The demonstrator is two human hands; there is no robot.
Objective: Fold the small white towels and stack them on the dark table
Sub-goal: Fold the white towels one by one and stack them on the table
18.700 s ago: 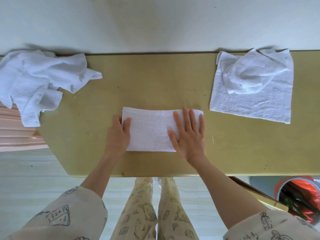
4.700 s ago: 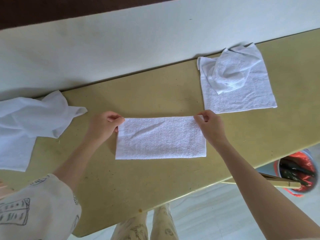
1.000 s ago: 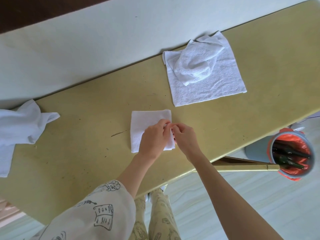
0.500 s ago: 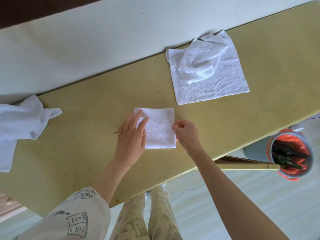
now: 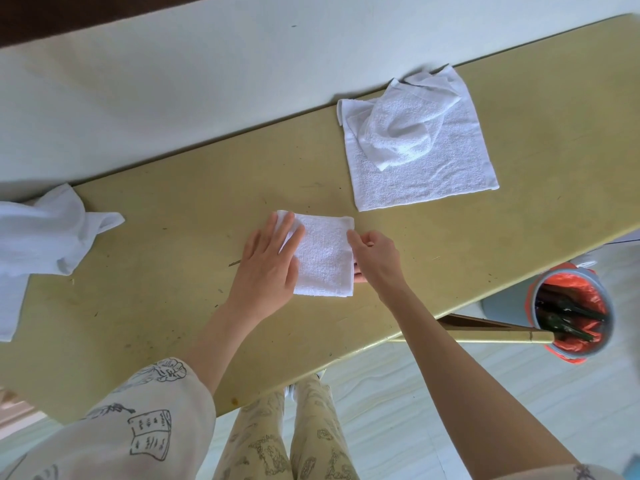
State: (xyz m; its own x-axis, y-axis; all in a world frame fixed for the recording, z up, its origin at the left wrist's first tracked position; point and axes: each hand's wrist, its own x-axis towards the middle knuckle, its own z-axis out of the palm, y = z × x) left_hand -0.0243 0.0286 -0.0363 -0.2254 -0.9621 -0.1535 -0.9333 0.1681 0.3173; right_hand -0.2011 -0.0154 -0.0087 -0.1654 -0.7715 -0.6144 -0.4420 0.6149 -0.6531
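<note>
While the flat left hand point(image 5: 268, 268) presses the folded towel point(image 5: 325, 259), the right hand point(image 5: 375, 258) pinches its edge.

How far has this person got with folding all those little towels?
One folded towel lies as a small square on the table. The left hand presses it flat and the right hand pinches its edge. Left to do: the flat towel, the crumpled towel on it, and the heap at the left. No stack shows.
</note>
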